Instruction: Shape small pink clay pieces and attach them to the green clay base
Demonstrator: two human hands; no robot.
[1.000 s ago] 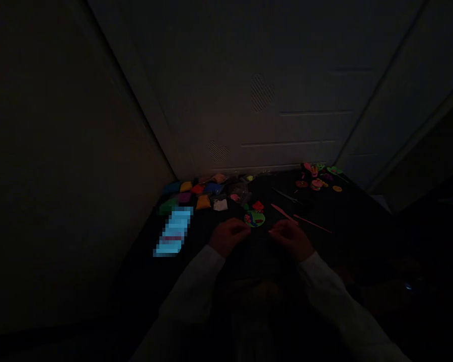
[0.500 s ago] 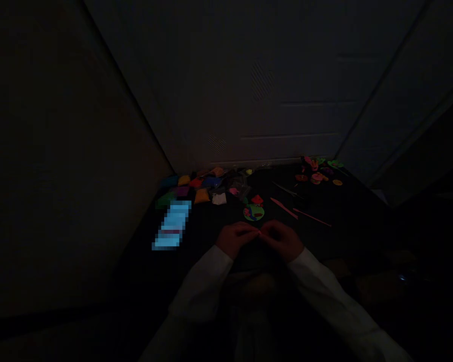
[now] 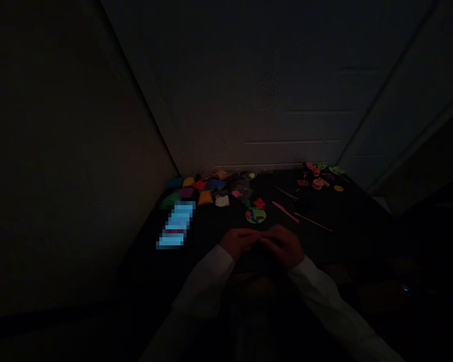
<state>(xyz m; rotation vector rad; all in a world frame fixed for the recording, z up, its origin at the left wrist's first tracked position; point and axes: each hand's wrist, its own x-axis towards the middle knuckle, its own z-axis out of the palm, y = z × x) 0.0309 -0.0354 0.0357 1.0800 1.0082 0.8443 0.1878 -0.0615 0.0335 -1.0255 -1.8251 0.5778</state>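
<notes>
The scene is very dark. My left hand (image 3: 238,242) and my right hand (image 3: 285,245) meet over a dark table, fingers curled and pressed together around something too small to make out. Both arms wear white sleeves. Just beyond my hands lies a green round clay piece (image 3: 255,215) with red and blue bits on it, and a small red lump (image 3: 259,202) sits behind it. Pink modelling sticks (image 3: 286,211) lie to the right of the green piece.
Several coloured clay packets (image 3: 202,190) lie at the back left of the table. A glowing blue screen (image 3: 175,226) lies on the left. Small finished clay figures (image 3: 319,177) stand at the back right. Pale walls close in behind and on both sides.
My hands have drawn together from apart and now touch at the fingertips, a little nearer to me. The view has shifted slightly.
</notes>
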